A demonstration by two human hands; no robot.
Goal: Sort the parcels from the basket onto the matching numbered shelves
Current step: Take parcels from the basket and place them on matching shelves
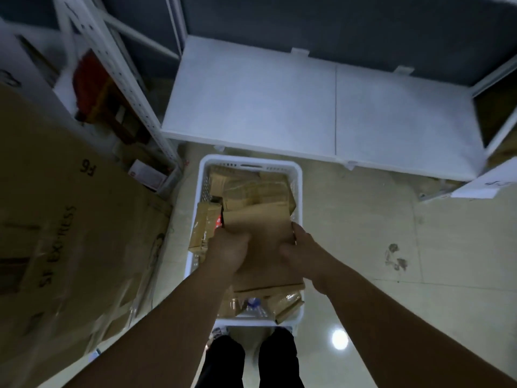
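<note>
Both hands, left [228, 252] and right [300, 249], grip a flat brown parcel [260, 233] by its sides, over the white basket [297, 175] of brown parcels. Shelf [279, 107] ahead.

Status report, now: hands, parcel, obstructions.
Left hand and right hand both grip flat parcel over basket. Shelf ahead bare. Nothing blocking.

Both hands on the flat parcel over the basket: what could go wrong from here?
1. The left hand and right hand grip the flat brown parcel only at its side edges; it may bend or slip.
2. Lifting may drag the loose parcels beneath in the white basket.
3. No label shows on its top, so mis-shelving is possible.
</note>
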